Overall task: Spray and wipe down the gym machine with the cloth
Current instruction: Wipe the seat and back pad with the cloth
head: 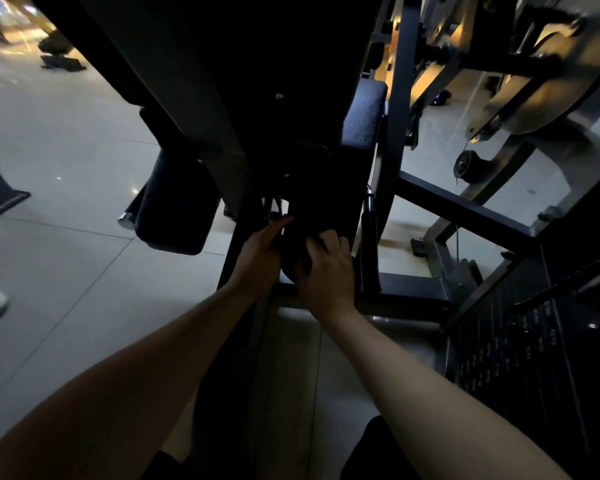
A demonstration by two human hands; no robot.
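the gym machine [243, 98] rises from the tiled floor [66, 150]. both bare forearms stretch forward to its low middle. the left hand [260, 258] lies straight-fingered against a dark rounded part [312, 202]. the right hand [326, 275] curls its fingers over it. too dark to tell where the cloth is.

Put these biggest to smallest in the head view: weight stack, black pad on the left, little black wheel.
1. weight stack
2. black pad
3. little black wheel
The stack is nearest the camera, which helps.
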